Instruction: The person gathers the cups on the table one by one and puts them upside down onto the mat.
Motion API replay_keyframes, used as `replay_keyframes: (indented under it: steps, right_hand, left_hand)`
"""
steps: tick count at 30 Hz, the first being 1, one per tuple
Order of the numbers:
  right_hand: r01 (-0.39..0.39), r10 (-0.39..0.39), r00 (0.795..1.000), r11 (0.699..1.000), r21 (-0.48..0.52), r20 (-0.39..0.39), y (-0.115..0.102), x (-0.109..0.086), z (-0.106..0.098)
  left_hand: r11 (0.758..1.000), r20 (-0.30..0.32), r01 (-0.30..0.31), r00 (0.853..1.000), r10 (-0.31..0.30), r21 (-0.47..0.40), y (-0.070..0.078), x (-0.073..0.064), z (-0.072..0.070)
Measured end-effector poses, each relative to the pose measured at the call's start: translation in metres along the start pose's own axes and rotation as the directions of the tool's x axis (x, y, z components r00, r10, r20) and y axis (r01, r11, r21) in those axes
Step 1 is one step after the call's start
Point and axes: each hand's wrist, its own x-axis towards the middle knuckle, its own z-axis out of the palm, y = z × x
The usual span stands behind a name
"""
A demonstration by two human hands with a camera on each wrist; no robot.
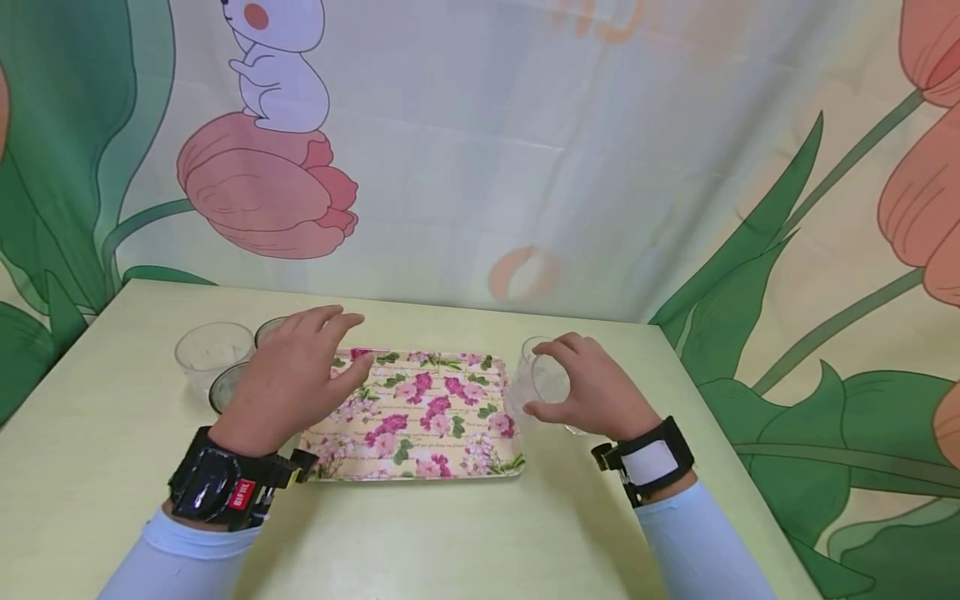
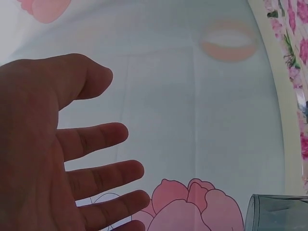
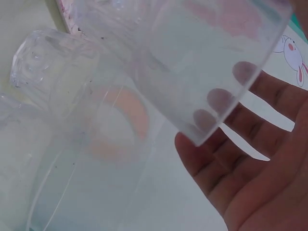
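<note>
My right hand (image 1: 596,387) grips a clear cup (image 1: 550,382) by its side at the right end of the floral tray (image 1: 442,392). In the right wrist view several fingertips (image 3: 221,101) show through the cup's see-through wall. Other clear cups (image 3: 53,72) stand close beside it there. My left hand (image 1: 288,375) hovers with nothing in it over the tray's left end, its thumb and fingers spread apart. Near it are two grey-tinted glasses (image 1: 225,390), partly hidden by the hand, and a wider clear cup (image 1: 213,354).
The tray lies flat in the middle of a pale table (image 1: 420,533). Behind the table hangs a printed curtain (image 1: 450,167) with flowers and a white animal. Each wrist wears a black strap (image 1: 648,458) over a light blue sleeve.
</note>
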Motion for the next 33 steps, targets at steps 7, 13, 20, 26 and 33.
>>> replay_keyframes:
  steps: [7, 13, 20, 26, 33]
  right_hand:
    - [0.050, -0.049, 0.996, 0.999, 0.004, -0.078, -0.001, 0.007, 0.000]
    - [0.047, -0.046, 0.996, 0.999, 0.020, -0.080, -0.004, 0.012, 0.005]
    - [0.097, -0.094, 0.987, 0.995, 0.018, -0.131, -0.012, 0.015, 0.003]
    - [0.129, -0.120, 0.975, 0.991, 0.037, -0.188, -0.020, 0.015, -0.004]
    - [0.174, -0.159, 0.959, 0.984, 0.047, -0.233, -0.026, 0.018, -0.002]
  left_hand:
    - [1.000, 0.004, -0.011, 1.000, 0.011, -0.003, 0.000, 0.003, -0.001]
    - [1.000, 0.022, -0.023, 0.999, 0.023, -0.014, 0.001, 0.000, -0.001]
    - [1.000, 0.027, -0.022, 0.999, 0.023, -0.019, 0.000, -0.001, 0.001]
    - [0.999, 0.045, -0.044, 0.998, 0.045, -0.012, 0.000, 0.001, 0.001]
    - [0.999, 0.089, -0.040, 0.995, 0.042, -0.023, 0.003, 0.000, 0.001]
